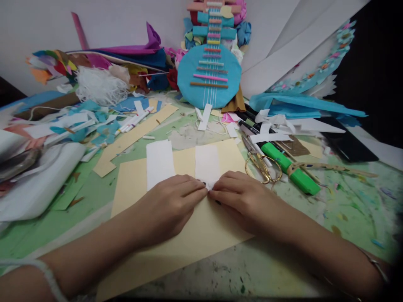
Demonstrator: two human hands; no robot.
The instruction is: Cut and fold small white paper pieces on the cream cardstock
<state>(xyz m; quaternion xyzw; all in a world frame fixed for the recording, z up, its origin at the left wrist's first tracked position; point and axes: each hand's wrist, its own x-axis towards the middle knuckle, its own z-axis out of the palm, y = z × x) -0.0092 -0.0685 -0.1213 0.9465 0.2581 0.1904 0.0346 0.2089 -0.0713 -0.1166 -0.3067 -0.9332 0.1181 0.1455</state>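
My left hand (pixel 171 201) and my right hand (pixel 241 197) meet fingertip to fingertip at the near edge of a white paper strip (pixel 207 165), both pinching it. The strip lies on a large cream paper sheet (pixel 195 235) spread on the green table. A second white paper strip (pixel 159 161) lies flat to the left, just beyond my left hand. Both hands have their fingers curled down and pressed together on the paper.
Gold-handled scissors (pixel 260 161) and a green marker (pixel 288 167) lie right of the sheet. A blue paper guitar (pixel 209 71) leans against the wall behind. Coloured paper scraps (pixel 94 121) and a cream strip (pixel 135 136) crowd the left. A black phone (pixel 346 144) lies far right.
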